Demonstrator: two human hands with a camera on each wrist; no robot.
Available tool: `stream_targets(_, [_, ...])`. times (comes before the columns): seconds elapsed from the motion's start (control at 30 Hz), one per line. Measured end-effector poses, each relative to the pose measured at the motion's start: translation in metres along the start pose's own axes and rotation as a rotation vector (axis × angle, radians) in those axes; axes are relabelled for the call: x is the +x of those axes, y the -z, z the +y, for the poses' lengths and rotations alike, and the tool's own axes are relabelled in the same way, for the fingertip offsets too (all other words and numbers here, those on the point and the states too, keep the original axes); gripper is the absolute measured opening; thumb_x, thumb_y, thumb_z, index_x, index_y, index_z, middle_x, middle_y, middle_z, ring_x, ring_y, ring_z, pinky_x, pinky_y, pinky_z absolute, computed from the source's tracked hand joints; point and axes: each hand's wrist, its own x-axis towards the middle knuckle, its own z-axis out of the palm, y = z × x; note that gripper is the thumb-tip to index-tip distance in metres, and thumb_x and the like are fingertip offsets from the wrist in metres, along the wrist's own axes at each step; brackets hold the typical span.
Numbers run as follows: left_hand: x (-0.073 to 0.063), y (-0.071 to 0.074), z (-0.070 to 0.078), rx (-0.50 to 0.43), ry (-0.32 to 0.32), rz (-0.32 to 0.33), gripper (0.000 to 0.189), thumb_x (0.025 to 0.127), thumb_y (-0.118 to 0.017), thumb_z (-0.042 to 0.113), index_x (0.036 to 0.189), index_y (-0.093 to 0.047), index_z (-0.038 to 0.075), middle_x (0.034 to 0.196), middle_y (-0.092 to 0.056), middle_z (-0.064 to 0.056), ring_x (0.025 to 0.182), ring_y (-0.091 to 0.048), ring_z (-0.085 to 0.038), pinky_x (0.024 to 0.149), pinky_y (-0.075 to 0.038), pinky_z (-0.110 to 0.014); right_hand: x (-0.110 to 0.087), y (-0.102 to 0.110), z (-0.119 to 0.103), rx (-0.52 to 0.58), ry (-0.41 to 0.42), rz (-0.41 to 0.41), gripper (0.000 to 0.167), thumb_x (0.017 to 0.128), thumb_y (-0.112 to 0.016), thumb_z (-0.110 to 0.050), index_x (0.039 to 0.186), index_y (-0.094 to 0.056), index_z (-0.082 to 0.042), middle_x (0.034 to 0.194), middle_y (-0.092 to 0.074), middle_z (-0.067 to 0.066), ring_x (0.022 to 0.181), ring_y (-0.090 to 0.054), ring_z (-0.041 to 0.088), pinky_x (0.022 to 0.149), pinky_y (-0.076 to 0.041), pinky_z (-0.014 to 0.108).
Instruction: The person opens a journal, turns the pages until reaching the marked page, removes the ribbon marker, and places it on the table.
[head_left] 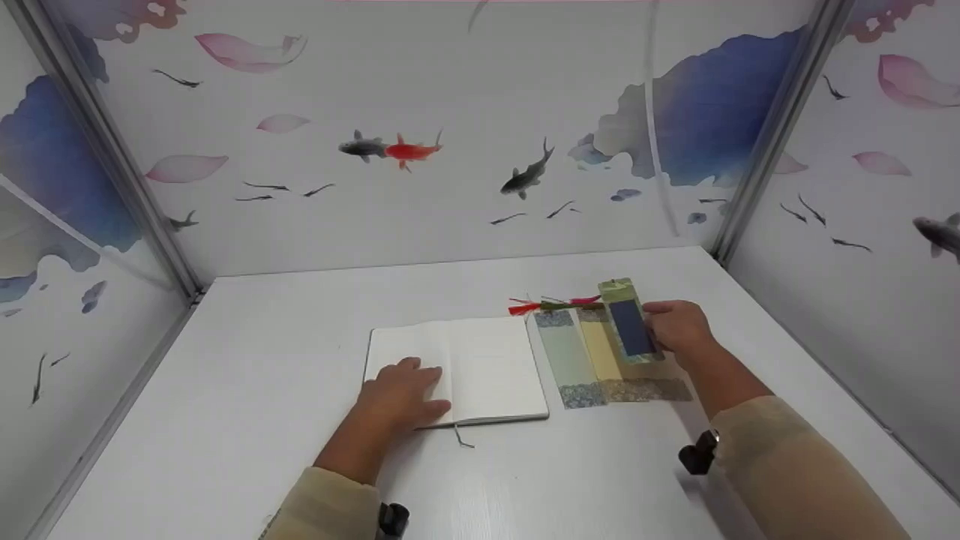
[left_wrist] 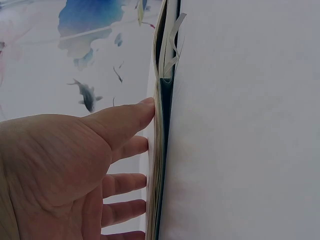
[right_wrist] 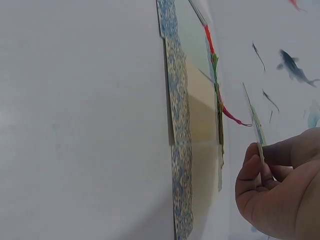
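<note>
An open notebook (head_left: 499,367) with blank pages lies on the white table. My left hand (head_left: 403,394) rests on its left page, fingertips touching the paper; in the left wrist view the straight fingers (left_wrist: 125,183) meet the page edge. A ribbon marker (head_left: 463,437) hangs out at the notebook's bottom. My right hand (head_left: 679,328) pinches a bookmark (head_left: 630,322) with a green border and dark blue panel, raised over the other bookmarks. Beneath it lie a pale green bookmark (head_left: 570,360) and yellowish bookmarks (head_left: 600,349) with patterned ends. In the right wrist view the pinched bookmark (right_wrist: 255,120) appears edge-on.
Red and green tassels (head_left: 540,306) stretch from the tops of the bookmarks toward the notebook. White panels (head_left: 450,90) printed with fish and petals enclose the table (head_left: 247,390) at the back and sides. Small black devices (head_left: 699,452) sit at both sleeves.
</note>
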Motion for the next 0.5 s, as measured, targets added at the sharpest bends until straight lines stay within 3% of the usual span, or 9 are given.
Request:
stream_targets(0.13, [0.002, -0.001, 0.0, -0.005, 0.0, -0.003, 0.066, 0.1, -0.07, 0.048, 0.159, -0.053, 0.025, 0.17, -0.043, -0.013, 0.157, -0.04, -0.041, 0.124, -0.035, -0.069, 0.006, 0.019, 0.013, 0.006, -0.041, 0.022, 0.054, 0.102, -0.05, -0.01, 0.155, -0.054, -0.002, 0.12, -0.069, 0.012, 0.082, -0.061, 0.012, 0.067, -0.051, 0.027])
stream_targets(0.23, [0.002, -0.001, 0.0, -0.009, 0.003, -0.007, 0.066, 0.1, -0.07, 0.048, 0.16, -0.053, 0.025, 0.171, -0.042, -0.012, 0.158, -0.039, -0.041, 0.125, -0.034, -0.069, 0.009, 0.032, 0.021, 0.002, -0.077, 0.04, 0.056, 0.102, -0.051, -0.01, 0.157, -0.053, -0.003, 0.114, -0.067, 0.008, 0.082, -0.061, 0.012, 0.066, -0.051, 0.028])
stream_targets(0.5, [0.003, -0.004, -0.002, 0.006, 0.006, -0.002, 0.067, 0.1, -0.071, 0.048, 0.16, -0.053, 0.025, 0.17, -0.043, -0.012, 0.157, -0.041, -0.04, 0.124, -0.037, -0.068, 0.009, 0.054, 0.037, -0.04, -0.131, 0.088, 0.057, 0.103, -0.048, -0.012, 0.159, -0.05, -0.005, 0.148, -0.059, 0.023, 0.097, -0.062, 0.018, 0.069, -0.052, 0.027])
